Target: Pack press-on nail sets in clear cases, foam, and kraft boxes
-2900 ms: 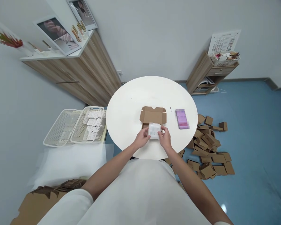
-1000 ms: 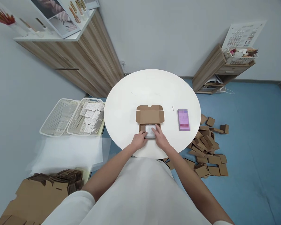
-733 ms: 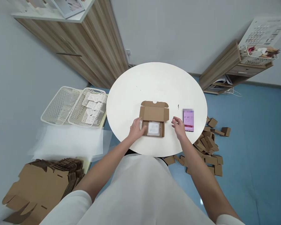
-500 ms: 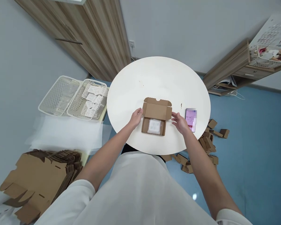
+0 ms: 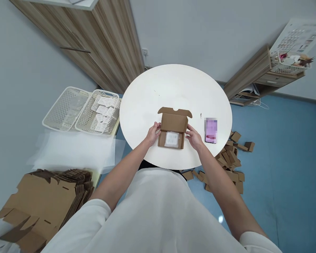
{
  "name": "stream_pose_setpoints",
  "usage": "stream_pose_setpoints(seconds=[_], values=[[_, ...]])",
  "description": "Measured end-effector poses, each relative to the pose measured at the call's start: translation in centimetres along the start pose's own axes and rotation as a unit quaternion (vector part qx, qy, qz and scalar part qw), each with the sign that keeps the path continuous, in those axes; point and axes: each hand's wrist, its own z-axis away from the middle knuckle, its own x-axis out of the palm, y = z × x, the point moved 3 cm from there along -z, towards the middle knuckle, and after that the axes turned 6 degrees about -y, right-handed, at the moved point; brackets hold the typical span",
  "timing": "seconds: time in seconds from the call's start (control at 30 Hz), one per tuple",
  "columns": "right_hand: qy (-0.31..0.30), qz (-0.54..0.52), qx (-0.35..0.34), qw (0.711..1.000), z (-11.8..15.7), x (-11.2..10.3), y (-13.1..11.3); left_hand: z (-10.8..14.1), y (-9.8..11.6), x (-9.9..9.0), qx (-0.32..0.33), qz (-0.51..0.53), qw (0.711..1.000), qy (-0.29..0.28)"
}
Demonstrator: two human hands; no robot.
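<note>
Brown cardboard forms the open box (image 5: 161, 140), which rests on the round white tabletop (image 5: 142, 105) closer to the near edge of the surface than to the far edge. A white, soft-looking packet (image 5: 172, 139) lies flat in the box's tray, with bare cardboard showing to either side of it. The lid (image 5: 174, 123) stands raised at the back of the tray, its notched tuck flap (image 5: 175, 111) pointing toward the far edge; its side flaps appear to be turned up. The step in hand is judged to be the folding of these flaps ahead of closure; the next move would call for both sides to be held in evenly while the lid is swung over the packet. The left hand (image 5: 152, 134) is at the lid's left side and the right hand (image 5: 194, 138) at its right, so that the box and packet lie between the two. Both hands are loosely spread, fingers parted and wrapped around nothing; whether the fingertips press on the flaps or merely border them cannot be told. A phone (image 5: 211, 130) lies near the right edge of the surface, apart from the right hand.
</note>
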Motion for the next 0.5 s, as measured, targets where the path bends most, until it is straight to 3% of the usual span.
stream_pose_setpoints(seconds=[0.23,0.5], values=[[-0.040,-0.031,-0.011,0.999,1.6,-0.5,0.8,1.4,-0.4,-0.7,-0.016,-0.034,0.998,-0.048],[-0.034,0.034,-0.008,0.999,1.5,-0.8,0.3,1.2,1.3,-1.5,-0.026,-0.125,0.988,-0.087]])
